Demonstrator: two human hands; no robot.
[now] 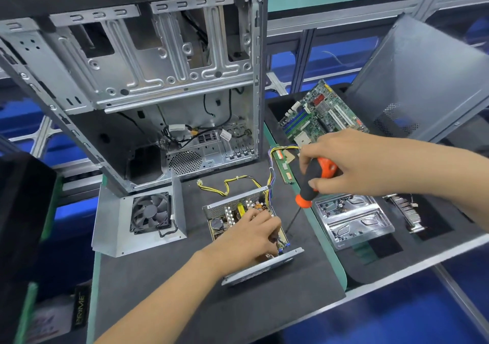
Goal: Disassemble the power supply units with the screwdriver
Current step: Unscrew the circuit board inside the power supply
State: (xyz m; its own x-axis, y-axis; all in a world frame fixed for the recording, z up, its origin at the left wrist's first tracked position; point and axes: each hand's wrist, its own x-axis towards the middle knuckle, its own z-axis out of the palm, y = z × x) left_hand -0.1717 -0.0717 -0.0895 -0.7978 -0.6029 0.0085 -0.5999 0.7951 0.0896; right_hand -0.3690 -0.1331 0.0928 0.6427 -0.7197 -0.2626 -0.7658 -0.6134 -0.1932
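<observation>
Power supply unit [239, 218]: opened, cover off, its circuit board and components exposed; it lies flat on the dark mat directly under the left hand and below-left of the right hand.
Long axis: the unit runs from its perforated wall, on the far side of the left hand, to its metal end plate, on the near side toward the person.
Left hand [247, 238]: resting on the board, fingers curled down among the parts at the unit's right-hand corner; whether they pinch a screw or a wire cannot be told.
Screwdriver [313, 178]: black and orange handle tilted, dark shaft slanting down-left, its tip just right of the left hand's fingers at the unit's right edge.
Right hand [352, 162]: fingers and thumb wrapped around the handle's top, up and right of the unit.
Key relation: the tip looks to sit just beside the unit rather than on a screw; a short shift leftward, toward the left fingers, seems to be what the next move needs. The left hand is the nearer.
Wire bundle [270, 177]: yellow and black leads run off the unit's far side, between the 2 hands.
Fan cover [143, 218]: metal lid with fan, left of the left hand, apart from the unit.
Mat [185, 285]: dark, flat, green-edged.
Computer case [148, 79]: open, upright, beyond both hands.
Motherboard [321, 113]: beyond the right hand.
Metal plate [352, 219]: below the right hand, in a tray.
</observation>
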